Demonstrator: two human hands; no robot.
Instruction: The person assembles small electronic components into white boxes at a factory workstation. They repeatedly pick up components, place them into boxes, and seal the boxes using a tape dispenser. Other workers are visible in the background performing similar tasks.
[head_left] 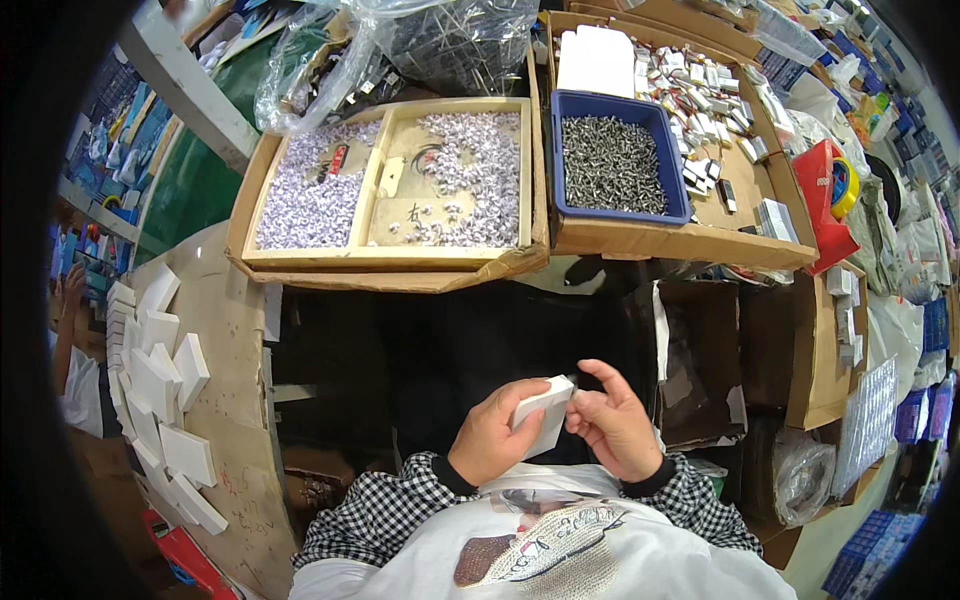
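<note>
A flat white box-shaped piece point(543, 418) is gripped in my left hand point(490, 432), its narrow end pointing up and away from me. The thumb lies across its face. My right hand point(615, 418) is at the far right corner of this piece, with the index finger raised and bent. Its thumb and the other fingers are drawn together beside the corner. Something small and dark shows by the fingertips there, too small to name.
Ahead stands a divided wooden tray point(375, 190) of small white pieces. Beside it are a blue bin point(682, 205) of small dark metal parts and a cardboard box point(640, 238) with small white blocks. Several white flat pieces point(187, 455) lie on the left table point(235, 400). Red tape dispenser point(822, 200) at right.
</note>
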